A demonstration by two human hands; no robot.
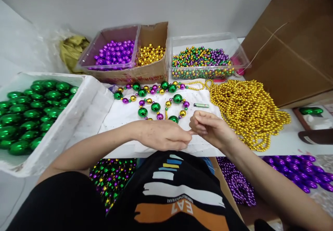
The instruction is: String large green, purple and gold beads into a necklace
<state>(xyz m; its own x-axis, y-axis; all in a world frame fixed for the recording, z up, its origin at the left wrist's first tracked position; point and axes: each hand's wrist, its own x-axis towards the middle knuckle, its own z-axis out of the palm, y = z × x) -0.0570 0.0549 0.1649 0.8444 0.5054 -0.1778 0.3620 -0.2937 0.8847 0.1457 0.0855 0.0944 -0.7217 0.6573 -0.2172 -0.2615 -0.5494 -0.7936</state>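
My left hand (164, 135) is closed, palm down, over the front of the white cloth. Beside it my right hand (208, 127) is also closed, its fingertips meeting those of the left. Anything pinched between them is too small or hidden to make out. Just beyond the hands lies a bead garland (155, 107) of green, purple and gold balls, partly covered by the left hand. A second stretch of beads (142, 92) runs behind it and joins a thin gold bead string (196, 83). Near the right hand rests a small green lighter-like stick (201, 105).
Left stands a white foam box (95, 95) of large green balls. Behind are a cardboard box (125, 76) with purple and gold balls and a clear bin (205, 36) of mixed beads. Gold bead strands (247, 109) are heaped right, near a large carton (293, 43).
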